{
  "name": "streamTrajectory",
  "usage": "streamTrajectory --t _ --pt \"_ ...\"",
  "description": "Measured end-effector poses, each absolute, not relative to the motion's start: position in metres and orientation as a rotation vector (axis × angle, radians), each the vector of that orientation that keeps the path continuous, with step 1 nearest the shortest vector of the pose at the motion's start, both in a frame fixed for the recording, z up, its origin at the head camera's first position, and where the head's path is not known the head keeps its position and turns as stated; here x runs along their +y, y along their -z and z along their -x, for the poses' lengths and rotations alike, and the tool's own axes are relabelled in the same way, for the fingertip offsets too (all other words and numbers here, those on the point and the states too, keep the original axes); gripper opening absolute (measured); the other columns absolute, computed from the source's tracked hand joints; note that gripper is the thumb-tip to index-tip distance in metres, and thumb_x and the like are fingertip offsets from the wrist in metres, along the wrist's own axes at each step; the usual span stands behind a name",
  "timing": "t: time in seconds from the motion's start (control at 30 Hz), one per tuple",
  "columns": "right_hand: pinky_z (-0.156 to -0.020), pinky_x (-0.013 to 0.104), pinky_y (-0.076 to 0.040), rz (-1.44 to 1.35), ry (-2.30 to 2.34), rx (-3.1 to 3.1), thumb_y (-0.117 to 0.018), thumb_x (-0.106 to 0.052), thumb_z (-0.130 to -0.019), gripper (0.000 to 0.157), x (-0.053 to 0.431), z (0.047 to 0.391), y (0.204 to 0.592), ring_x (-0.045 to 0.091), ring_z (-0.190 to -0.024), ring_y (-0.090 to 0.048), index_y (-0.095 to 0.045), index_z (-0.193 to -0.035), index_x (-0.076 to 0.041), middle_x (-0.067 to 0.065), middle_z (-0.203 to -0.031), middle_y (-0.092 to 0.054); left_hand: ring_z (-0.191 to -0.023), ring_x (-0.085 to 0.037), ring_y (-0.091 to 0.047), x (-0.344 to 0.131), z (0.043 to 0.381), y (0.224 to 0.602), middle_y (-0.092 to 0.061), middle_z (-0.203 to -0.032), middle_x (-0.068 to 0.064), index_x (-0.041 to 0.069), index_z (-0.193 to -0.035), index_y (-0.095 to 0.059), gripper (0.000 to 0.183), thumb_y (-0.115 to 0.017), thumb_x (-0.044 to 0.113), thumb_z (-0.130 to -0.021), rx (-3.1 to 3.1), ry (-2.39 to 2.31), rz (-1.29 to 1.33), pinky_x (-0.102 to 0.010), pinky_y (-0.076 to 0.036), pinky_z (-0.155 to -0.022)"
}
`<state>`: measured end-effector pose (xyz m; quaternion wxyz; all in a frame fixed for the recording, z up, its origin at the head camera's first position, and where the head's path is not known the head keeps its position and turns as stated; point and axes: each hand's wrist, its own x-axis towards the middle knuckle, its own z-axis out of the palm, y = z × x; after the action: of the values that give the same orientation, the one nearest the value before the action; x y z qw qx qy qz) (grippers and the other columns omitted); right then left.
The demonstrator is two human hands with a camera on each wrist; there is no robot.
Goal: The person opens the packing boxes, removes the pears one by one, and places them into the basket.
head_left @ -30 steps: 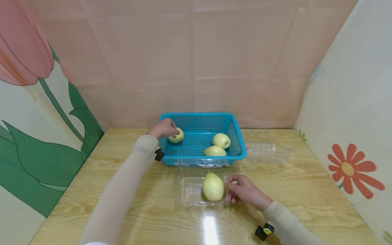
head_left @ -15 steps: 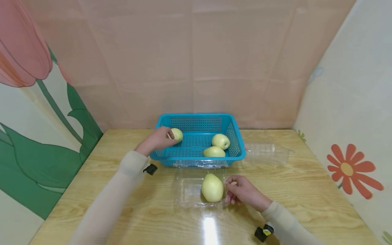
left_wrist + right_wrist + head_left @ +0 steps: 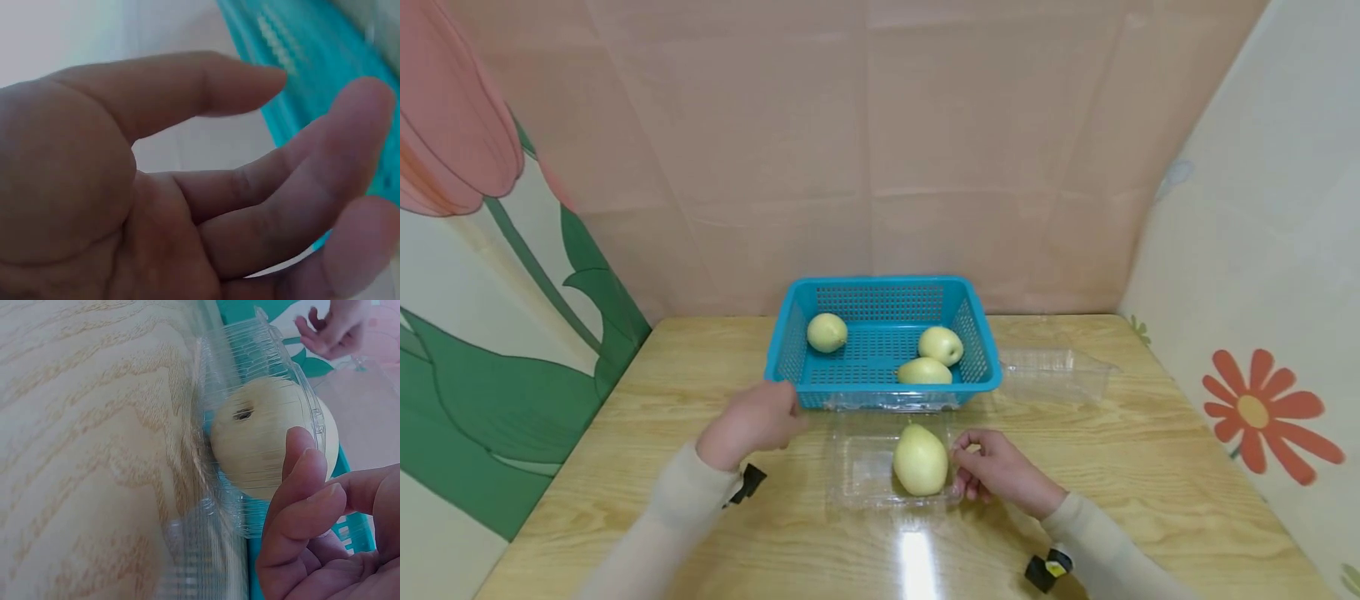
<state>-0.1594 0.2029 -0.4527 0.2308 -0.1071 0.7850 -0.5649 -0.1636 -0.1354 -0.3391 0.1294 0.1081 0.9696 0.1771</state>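
Note:
One yellow-green pear (image 3: 921, 460) stands in the right half of a clear plastic clamshell box (image 3: 867, 475) whose lid is swung back. My right hand (image 3: 1000, 468) pinches the box's right rim; in the right wrist view its curled fingers (image 3: 306, 509) lie against the clear wall in front of the pear (image 3: 253, 444). The thumb tip is hidden behind the fingers. My left hand (image 3: 756, 423) is in the air left of the box, holding nothing. In the left wrist view its thumb and fingers (image 3: 359, 125) are loosely bent and apart.
Behind the box stands a blue perforated basket (image 3: 880, 387). It holds a pear (image 3: 827, 332) at left and two at right, a rear pear (image 3: 940, 346) and a front pear (image 3: 925, 372). Another clear plastic container (image 3: 1056, 375) lies right of the basket on the wooden table (image 3: 760, 542).
My left hand has drawn back from the left pear in the basket, over the basket's edge toward the near left. That pear stays in the basket. The right hand has hardly moved.

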Motion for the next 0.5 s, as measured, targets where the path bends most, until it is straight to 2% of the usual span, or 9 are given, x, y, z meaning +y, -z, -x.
streamTrajectory --t 0.1,0.17,0.27,0.3,0.4,0.5 --pt "-0.044 0.022 -0.042 0.295 1.554 2.159 -0.052 -0.018 -0.103 0.025 0.203 0.159 0.452 0.013 -0.053 -0.056 -0.054 -0.106 0.007 0.008 -0.067 -0.066 -0.045 -0.008 -0.036 -0.122 0.149 0.348 -0.035 -0.046 0.009 0.017 -0.049 -0.039 0.047 -0.067 0.019 -0.087 2.805 -0.518 -0.404 -0.023 -0.025 -0.044" --pt "-0.044 0.022 -0.042 0.292 1.554 2.159 -0.052 -0.018 -0.103 0.025 0.203 0.159 0.452 0.013 -0.053 -0.056 -0.054 -0.105 0.007 0.008 -0.067 -0.066 -0.048 -0.008 -0.034 -0.112 0.144 0.354 -0.036 -0.051 0.009 0.016 -0.053 -0.046 0.043 -0.069 0.022 -0.088 2.803 -0.553 -0.471 -0.024 -0.028 -0.045" --pt "-0.044 0.022 -0.041 0.287 1.555 2.164 -0.052 -0.018 -0.104 0.024 0.203 0.159 0.452 0.013 -0.053 -0.056 -0.054 -0.105 0.006 0.007 -0.067 -0.065 -0.052 -0.009 -0.041 -0.096 0.143 0.364 -0.050 -0.059 0.005 0.008 -0.068 -0.063 0.029 -0.071 0.026 -0.088 2.792 -0.639 -0.546 -0.030 -0.044 -0.052" --pt "-0.044 0.022 -0.042 0.286 1.555 2.165 -0.052 -0.018 -0.104 0.025 0.203 0.159 0.452 0.013 -0.053 -0.056 -0.055 -0.105 0.006 0.007 -0.067 -0.065 -0.056 -0.009 -0.047 -0.092 0.143 0.367 -0.058 -0.066 0.002 0.005 -0.077 -0.069 0.027 -0.072 0.029 -0.088 2.792 -0.659 -0.553 -0.033 -0.050 -0.058" --pt "-0.044 0.022 -0.042 0.286 1.555 2.164 -0.052 -0.019 -0.104 0.026 0.202 0.158 0.452 0.013 -0.053 -0.056 -0.055 -0.105 0.006 0.008 -0.067 -0.066 -0.061 -0.011 -0.055 -0.079 0.145 0.377 -0.068 -0.077 -0.006 -0.001 -0.097 -0.074 0.038 -0.074 0.036 -0.087 2.780 -0.711 -0.543 -0.039 -0.056 -0.068" --pt "-0.044 0.022 -0.042 0.285 1.554 2.162 -0.052 -0.019 -0.104 0.026 0.202 0.158 0.452 0.013 -0.053 -0.056 -0.055 -0.105 0.007 0.008 -0.067 -0.066 -0.064 -0.012 -0.057 -0.068 0.148 0.387 -0.070 -0.083 -0.006 -0.002 -0.102 -0.073 0.047 -0.074 0.042 -0.086 2.776 -0.716 -0.529 -0.034 -0.054 -0.065"
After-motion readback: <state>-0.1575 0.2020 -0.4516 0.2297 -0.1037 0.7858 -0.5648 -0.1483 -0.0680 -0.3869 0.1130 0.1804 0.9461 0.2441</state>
